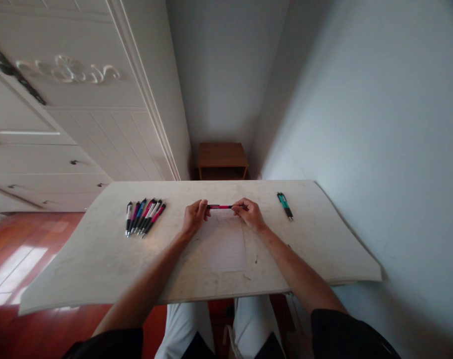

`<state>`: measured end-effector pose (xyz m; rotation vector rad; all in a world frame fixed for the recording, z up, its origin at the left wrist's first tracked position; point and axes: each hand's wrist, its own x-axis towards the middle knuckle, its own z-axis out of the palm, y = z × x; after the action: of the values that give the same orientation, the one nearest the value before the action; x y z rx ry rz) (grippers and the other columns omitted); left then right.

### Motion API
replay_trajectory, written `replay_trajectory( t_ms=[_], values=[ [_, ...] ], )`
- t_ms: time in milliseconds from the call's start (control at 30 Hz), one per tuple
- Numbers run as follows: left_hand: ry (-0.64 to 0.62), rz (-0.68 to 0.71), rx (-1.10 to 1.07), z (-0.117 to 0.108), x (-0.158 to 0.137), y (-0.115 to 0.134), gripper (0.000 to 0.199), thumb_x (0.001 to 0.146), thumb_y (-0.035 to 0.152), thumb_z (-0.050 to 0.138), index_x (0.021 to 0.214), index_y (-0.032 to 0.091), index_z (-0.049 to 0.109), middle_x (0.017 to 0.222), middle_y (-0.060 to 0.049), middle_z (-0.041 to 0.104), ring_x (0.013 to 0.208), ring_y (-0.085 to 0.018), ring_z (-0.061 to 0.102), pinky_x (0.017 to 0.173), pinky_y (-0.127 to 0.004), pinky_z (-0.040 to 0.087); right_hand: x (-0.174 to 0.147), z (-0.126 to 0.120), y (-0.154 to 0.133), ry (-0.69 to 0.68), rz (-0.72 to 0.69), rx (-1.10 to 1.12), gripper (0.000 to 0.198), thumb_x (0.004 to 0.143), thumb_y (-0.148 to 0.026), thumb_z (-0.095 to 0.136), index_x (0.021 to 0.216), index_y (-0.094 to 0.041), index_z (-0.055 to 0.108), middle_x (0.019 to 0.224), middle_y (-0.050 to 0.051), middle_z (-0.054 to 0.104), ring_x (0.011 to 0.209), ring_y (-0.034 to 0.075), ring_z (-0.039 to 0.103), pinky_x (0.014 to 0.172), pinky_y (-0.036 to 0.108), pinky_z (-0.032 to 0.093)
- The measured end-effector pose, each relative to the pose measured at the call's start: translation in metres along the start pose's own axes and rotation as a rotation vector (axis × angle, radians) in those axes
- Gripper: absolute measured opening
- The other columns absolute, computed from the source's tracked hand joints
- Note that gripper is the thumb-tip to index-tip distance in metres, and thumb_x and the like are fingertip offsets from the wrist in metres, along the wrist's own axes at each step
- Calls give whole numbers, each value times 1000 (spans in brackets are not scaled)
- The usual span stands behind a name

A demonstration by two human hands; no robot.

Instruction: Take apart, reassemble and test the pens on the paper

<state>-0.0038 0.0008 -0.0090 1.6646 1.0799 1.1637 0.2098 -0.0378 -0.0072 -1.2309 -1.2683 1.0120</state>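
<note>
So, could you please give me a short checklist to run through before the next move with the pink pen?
1. Left hand gripping one end of the pink pen: ok.
2. Right hand gripping the other end: ok.
3. Lined paper lying on the table: ok.
4. Row of pens apart from the left hand: ok.
5. Green pens apart from the right hand: ok.
6. Pink pen's tip out: cannot tell.

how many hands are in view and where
2: the left hand gripping the pink pen at its left end, the right hand at its right end. Neither seems hidden.
</note>
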Motion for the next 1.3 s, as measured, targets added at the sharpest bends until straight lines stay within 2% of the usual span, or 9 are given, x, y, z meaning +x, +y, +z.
replay_trajectory(
  t_ms=[100,167,400,567,667,767,833,1067,1300],
  values=[
    [-2,36,-108,1,1,-2,37,88,51,54,99,16,60,82,-3,67,48,-8,56,47,-20,42,0,-1,-2,19,-14,-16,32,71,-49,72,73,-18,64,58,1,64,51,13,56,51,24,46],
    [-1,52,-117,3,1,-2,45,80,48,66,112,18,56,93,-4,66,51,-8,58,47,-20,44,0,-3,-3,35,-22,-25,32,72,-48,72,72,-18,64,58,1,64,51,13,55,51,24,45],
    [-6,54,25,2,2,1,28,81,43,64,79,15,67,60,0,63,46,-10,55,47,-21,43,-1,-4,-5,46,-11,-45,33,72,-50,71,72,-18,63,58,1,64,52,14,57,50,25,46],
    [-16,9,34,0,0,1,54,91,54,44,57,14,59,45,-1,54,41,-10,51,44,-21,40,-2,-2,-7,8,-15,-44,35,72,-52,71,72,-18,63,58,1,64,53,14,57,52,26,48],
    [11,11,-98,0,0,3,51,90,58,44,78,12,64,60,-3,63,42,-10,55,43,-21,42,-2,-3,-8,22,-19,-42,34,72,-51,71,72,-18,62,58,1,64,52,14,57,51,25,47],
    [41,37,-199,0,0,4,44,83,52,60,108,15,58,91,-7,68,50,-10,61,45,-21,46,-1,-4,-7,49,-27,-37,33,73,-50,71,72,-18,62,58,1,63,52,14,56,51,25,46],
    [37,38,-186,1,0,4,47,77,46,70,110,16,57,98,-7,68,53,-10,63,46,-21,48,-1,-5,-5,62,-25,-36,33,73,-50,71,71,-18,62,57,1,62,52,14,56,51,25,45],
    [29,28,-107,5,4,-2,31,75,39,71,93,14,68,65,-1,66,45,-11,59,43,-22,46,1,-6,-3,64,-8,-36,36,71,-53,71,71,-18,63,57,1,63,52,15,57,50,25,46],
    [47,21,-69,2,4,-3,29,78,42,68,89,15,67,59,1,63,45,-11,58,43,-21,43,3,-6,-2,27,12,-5,35,70,-52,72,73,-18,64,60,1,64,53,14,57,51,25,47]
  ],
)
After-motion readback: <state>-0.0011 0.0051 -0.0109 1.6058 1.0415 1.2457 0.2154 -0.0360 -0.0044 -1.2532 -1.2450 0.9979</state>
